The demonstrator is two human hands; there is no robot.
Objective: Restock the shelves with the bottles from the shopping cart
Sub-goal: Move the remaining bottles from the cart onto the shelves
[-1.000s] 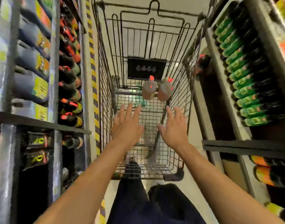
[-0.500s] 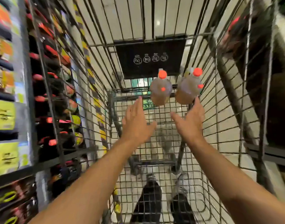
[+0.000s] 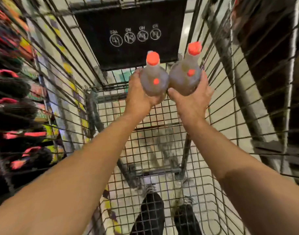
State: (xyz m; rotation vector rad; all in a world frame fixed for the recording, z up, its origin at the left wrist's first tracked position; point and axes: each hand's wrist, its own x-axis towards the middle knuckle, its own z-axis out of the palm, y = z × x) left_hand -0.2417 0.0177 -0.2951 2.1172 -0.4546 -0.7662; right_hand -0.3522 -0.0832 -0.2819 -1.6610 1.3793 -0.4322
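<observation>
Deep inside wire-mesh shopping cart (image 3: 230,106): left hand (image 3: 138,97) wrapped round left bottle (image 3: 154,78), right hand (image 3: 192,97) round right bottle (image 3: 185,77). Rounded translucent brown plastic, orange caps, bodies touching.

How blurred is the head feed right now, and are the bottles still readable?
Head view: left shelves smear with motion blur; wide-angle bends the wire cart; the two brown orange-capped bottles stay fairly sharp, one gripped by each of the left hand and right hand.
</observation>
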